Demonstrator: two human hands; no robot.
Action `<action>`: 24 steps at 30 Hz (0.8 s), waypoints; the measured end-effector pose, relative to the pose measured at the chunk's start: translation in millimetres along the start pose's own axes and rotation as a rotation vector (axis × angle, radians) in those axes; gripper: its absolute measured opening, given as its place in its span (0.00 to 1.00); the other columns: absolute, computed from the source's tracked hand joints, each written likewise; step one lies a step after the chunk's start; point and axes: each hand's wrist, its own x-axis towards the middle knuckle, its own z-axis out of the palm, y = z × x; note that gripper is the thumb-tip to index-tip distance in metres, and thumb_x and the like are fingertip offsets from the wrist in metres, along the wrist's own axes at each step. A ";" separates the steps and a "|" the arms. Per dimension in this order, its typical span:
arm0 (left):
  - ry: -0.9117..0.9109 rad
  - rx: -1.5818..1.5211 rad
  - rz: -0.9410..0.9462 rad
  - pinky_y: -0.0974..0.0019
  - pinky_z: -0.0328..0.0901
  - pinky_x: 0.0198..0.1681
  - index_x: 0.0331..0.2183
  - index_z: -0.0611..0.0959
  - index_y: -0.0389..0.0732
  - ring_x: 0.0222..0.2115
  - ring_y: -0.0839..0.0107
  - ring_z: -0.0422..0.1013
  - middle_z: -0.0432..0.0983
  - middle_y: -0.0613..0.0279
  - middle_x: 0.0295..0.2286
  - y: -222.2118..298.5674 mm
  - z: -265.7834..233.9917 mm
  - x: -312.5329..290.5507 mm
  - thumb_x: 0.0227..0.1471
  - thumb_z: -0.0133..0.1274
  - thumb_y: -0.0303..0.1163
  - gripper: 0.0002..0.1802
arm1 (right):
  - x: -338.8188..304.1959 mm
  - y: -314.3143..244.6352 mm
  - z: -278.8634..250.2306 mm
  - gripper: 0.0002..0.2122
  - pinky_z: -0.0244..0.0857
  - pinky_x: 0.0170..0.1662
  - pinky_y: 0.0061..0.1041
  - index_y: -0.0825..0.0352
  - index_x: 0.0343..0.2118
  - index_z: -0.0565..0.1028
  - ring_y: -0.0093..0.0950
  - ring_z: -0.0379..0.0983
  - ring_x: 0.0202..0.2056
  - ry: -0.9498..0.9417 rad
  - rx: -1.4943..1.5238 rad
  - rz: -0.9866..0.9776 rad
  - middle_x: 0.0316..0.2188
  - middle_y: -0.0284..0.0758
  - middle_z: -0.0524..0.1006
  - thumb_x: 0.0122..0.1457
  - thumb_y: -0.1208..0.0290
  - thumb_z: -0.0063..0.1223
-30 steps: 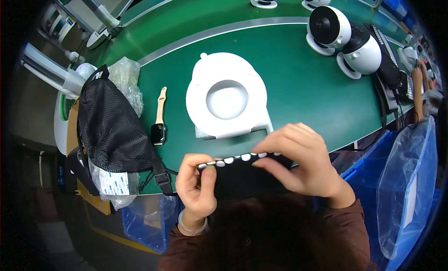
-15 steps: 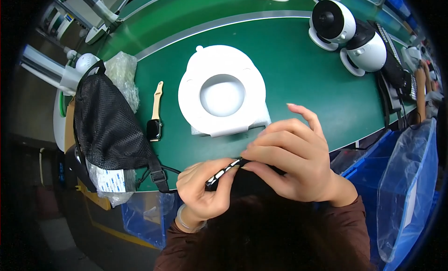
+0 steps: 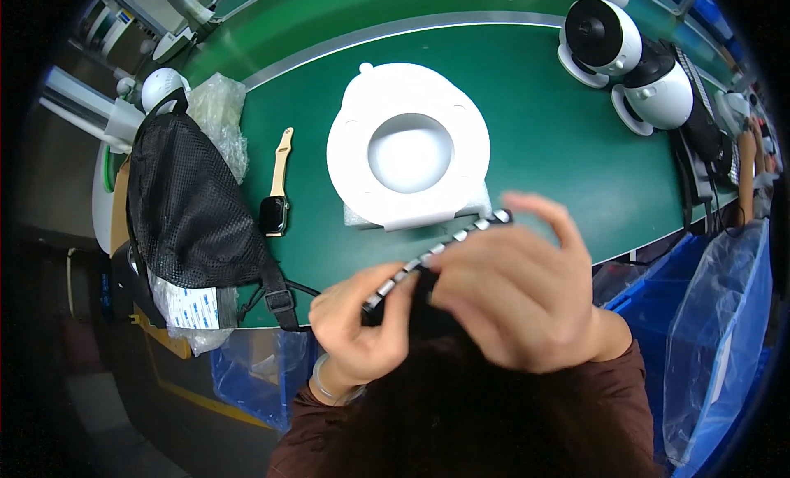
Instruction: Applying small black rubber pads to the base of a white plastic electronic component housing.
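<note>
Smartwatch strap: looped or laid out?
Laid out: the tan strap stretches away from the smartwatch along the green table, with no loop showing.

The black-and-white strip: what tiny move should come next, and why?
Perhaps steady its upper end with the right hand: the left hand pinches the strip near its lower end, and much sticks out beyond. The right hand looks blurred, so any touch is unclear.

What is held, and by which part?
A black-and-white strip: the left hand pinches it near its lower-left end; the right hand is too blurred to tell.
</note>
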 end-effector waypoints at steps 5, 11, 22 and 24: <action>-0.020 0.019 0.090 0.78 0.60 0.23 0.25 0.78 0.33 0.15 0.73 0.66 0.71 0.50 0.28 -16.1 -4.4 -0.2 0.33 0.53 0.16 0.09 | 17.2 -6.9 -0.7 0.06 0.65 0.31 0.23 0.67 0.21 0.72 0.30 0.73 0.28 0.131 0.261 0.254 0.26 0.36 0.75 0.37 0.82 0.55; -0.109 0.042 0.085 0.72 0.64 0.22 0.25 0.79 0.38 0.21 0.65 0.71 0.70 0.51 0.34 -16.1 -4.7 15.7 0.32 0.55 0.20 0.10 | 38.1 3.4 31.5 0.05 0.58 0.22 0.24 0.62 0.19 0.68 0.30 0.66 0.19 0.165 0.128 0.289 0.17 0.29 0.69 0.39 0.77 0.53; -0.116 0.023 0.095 0.72 0.64 0.21 0.25 0.78 0.38 0.20 0.66 0.71 0.69 0.53 0.36 -17.4 -6.0 19.0 0.31 0.55 0.21 0.10 | 44.7 -2.4 30.6 0.04 0.59 0.24 0.18 0.70 0.20 0.71 0.25 0.67 0.20 0.113 0.168 0.352 0.18 0.34 0.71 0.38 0.83 0.53; -0.121 0.008 0.099 0.72 0.64 0.21 0.25 0.78 0.38 0.19 0.67 0.71 0.69 0.52 0.36 -17.8 -5.5 19.0 0.31 0.55 0.20 0.11 | 44.4 -2.7 30.9 0.04 0.58 0.24 0.18 0.69 0.19 0.71 0.25 0.66 0.19 0.120 0.163 0.355 0.17 0.33 0.71 0.38 0.83 0.53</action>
